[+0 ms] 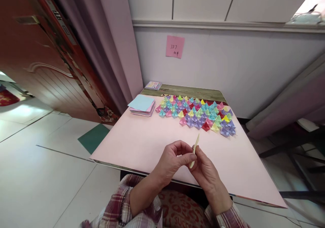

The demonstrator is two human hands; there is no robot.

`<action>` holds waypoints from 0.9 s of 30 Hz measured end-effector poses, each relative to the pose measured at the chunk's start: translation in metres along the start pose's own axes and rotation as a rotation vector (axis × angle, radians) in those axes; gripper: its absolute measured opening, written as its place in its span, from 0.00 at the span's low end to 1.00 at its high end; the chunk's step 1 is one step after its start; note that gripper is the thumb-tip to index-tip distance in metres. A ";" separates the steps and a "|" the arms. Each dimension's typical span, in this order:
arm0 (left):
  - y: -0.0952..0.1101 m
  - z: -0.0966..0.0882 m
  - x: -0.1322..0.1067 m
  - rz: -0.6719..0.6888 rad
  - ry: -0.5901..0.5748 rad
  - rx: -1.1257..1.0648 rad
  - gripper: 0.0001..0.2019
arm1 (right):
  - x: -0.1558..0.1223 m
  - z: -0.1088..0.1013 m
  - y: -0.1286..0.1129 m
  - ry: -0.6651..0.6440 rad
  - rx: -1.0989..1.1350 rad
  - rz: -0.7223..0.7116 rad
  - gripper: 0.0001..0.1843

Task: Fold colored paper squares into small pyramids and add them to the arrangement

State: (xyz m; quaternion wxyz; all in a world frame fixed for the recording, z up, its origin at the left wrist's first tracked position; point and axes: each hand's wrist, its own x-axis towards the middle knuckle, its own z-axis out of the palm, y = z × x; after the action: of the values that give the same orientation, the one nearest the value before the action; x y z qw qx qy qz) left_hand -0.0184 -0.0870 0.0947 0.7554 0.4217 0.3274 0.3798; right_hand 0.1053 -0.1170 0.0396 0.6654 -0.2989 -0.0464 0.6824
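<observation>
Between my two hands, above the front part of the pink-covered table (142, 143), is a pale yellow piece of folded paper (196, 145), seen nearly edge-on. My left hand (175, 158) pinches it from the left, thumb across its lower part. The fingers of my right hand (205, 168) close on it from the right. Beyond my hands, many small folded paper pieces (194, 111) in purple, teal, pink, green, yellow and red stand in rows. A stack of square paper sheets (142, 103), light blue on top, lies at the left.
A small printed pack (153, 85) rests at the table's back left corner. Pink note (175, 46) is stuck on the wall. A dark green sheet (93, 138) lies on the floor, left of the table. Purple curtain (119, 42) hangs beside the red door (38, 52).
</observation>
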 end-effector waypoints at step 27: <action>0.002 -0.008 0.005 -0.103 -0.258 0.051 0.13 | -0.007 -0.012 -0.014 -0.101 -0.274 0.051 0.16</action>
State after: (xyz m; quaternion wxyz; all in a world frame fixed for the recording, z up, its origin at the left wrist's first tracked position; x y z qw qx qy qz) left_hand -0.0226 -0.0791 0.0919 0.7987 0.4688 0.2585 0.2748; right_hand 0.1228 -0.1266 0.0383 0.5979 -0.3531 -0.1650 0.7005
